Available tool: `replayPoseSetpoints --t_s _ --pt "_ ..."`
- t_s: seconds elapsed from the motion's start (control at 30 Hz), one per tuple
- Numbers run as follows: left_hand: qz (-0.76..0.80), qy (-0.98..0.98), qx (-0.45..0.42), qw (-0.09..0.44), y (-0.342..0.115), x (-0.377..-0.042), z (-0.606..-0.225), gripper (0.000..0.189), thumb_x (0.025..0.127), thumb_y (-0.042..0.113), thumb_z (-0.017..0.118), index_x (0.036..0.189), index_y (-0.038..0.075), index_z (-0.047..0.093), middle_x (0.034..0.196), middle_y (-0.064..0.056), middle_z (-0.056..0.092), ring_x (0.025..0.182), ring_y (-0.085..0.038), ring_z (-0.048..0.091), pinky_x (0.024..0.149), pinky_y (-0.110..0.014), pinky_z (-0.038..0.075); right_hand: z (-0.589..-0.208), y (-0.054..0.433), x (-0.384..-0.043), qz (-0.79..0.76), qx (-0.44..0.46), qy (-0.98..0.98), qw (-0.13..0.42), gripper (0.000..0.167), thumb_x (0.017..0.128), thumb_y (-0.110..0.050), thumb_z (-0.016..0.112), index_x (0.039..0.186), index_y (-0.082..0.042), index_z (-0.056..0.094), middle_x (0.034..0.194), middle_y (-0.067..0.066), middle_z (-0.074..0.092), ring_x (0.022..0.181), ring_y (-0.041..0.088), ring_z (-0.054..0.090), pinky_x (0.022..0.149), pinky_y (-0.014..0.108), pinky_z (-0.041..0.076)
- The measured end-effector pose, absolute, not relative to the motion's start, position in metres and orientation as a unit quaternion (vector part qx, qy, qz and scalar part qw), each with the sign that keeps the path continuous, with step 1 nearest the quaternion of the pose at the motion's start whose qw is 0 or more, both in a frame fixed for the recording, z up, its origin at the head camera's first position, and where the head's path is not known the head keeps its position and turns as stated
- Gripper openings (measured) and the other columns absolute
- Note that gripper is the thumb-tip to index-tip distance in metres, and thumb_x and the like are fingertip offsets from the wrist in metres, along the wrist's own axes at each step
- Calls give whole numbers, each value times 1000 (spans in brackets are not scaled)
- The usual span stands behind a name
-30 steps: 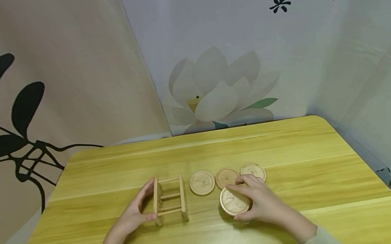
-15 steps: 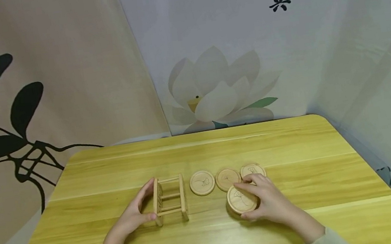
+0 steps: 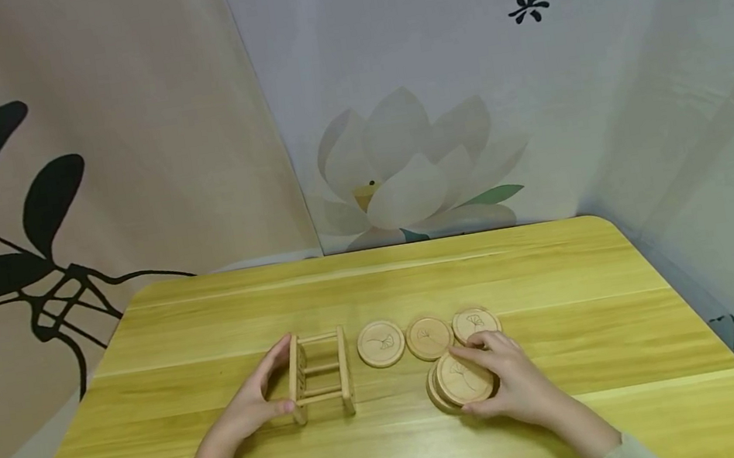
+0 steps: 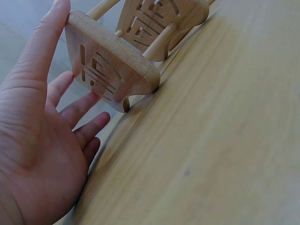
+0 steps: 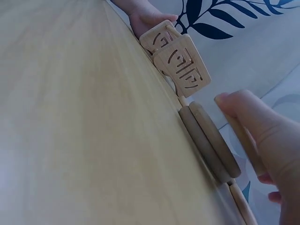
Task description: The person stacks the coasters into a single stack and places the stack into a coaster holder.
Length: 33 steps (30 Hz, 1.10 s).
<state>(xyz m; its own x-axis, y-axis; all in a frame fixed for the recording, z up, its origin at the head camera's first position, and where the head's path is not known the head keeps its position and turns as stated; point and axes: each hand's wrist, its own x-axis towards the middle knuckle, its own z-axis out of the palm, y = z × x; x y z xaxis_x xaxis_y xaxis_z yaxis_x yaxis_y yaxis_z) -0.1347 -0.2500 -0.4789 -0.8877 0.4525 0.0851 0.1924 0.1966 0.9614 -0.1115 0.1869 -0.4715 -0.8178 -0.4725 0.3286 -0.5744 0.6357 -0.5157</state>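
My left hand [image 3: 250, 402] holds the left panel of a small wooden coaster rack [image 3: 319, 369], thumb at one end of the panel and fingers at the other. In the left wrist view the rack's cut-out panel [image 4: 103, 70] stands upright on the tabletop. My right hand [image 3: 503, 374] pinches a round wooden coaster [image 3: 464, 377] with an engraved leaf by its edge. Beneath, partly covered, lie other coasters [image 3: 435, 391]. In the right wrist view two stacked coasters [image 5: 208, 140] show, with a gap between them and the pinched coaster [image 5: 246, 145].
Behind the right hand, a row of three coasters lies flat: left coaster [image 3: 381, 343], middle coaster [image 3: 429, 337] and right coaster [image 3: 475, 321]. The wooden table [image 3: 374, 283] ends at a back edge before printed curtains [image 3: 184, 129].
My right hand has moved right, and the coaster in it has come off to the right of the stack, exposing the coasters below. The left hand and rack have stayed in place.
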Motion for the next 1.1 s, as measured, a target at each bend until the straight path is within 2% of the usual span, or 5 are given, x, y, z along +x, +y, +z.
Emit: replayPoseSetpoints --t_s 0.2,0.43,0.63,0.8,1.1 --pt "594 769 210 107 -250 -135 -480 101 77 20 81 155 19 16 154 -16 24 139 -42 15 100 -74 4 -475 188 -110 326 283 -899 72 82 61 -48 87 132 -17 60 124 -6 49 116 14 41 94 49 37" --pt "592 771 214 103 -250 -135 -479 101 77 16 81 155 19 17 153 -16 25 138 -41 16 101 -74 5 -478 185 -110 327 298 -894 77 81 62 -51 85 132 -17 60 124 -6 49 117 18 42 96 52 34" --pt "594 768 217 101 -250 -135 -480 100 78 21 81 155 20 17 153 -16 25 138 -40 16 101 -73 4 -480 183 -111 332 300 -891 75 81 63 -50 85 132 -17 60 124 -7 48 117 18 42 97 50 32" --pt "592 769 220 98 -250 -136 -480 101 78 23 81 155 18 17 153 -16 26 138 -40 17 101 -73 4 -480 182 -111 336 298 -891 68 81 63 -50 85 132 -16 60 124 -8 48 117 17 42 100 53 29" --pt "588 772 219 98 -248 -135 -480 101 77 18 81 155 16 16 153 -16 25 138 -41 17 102 -72 4 -480 182 -110 336 293 -893 57 81 63 -53 84 131 -15 60 123 -6 50 116 15 41 99 51 32"
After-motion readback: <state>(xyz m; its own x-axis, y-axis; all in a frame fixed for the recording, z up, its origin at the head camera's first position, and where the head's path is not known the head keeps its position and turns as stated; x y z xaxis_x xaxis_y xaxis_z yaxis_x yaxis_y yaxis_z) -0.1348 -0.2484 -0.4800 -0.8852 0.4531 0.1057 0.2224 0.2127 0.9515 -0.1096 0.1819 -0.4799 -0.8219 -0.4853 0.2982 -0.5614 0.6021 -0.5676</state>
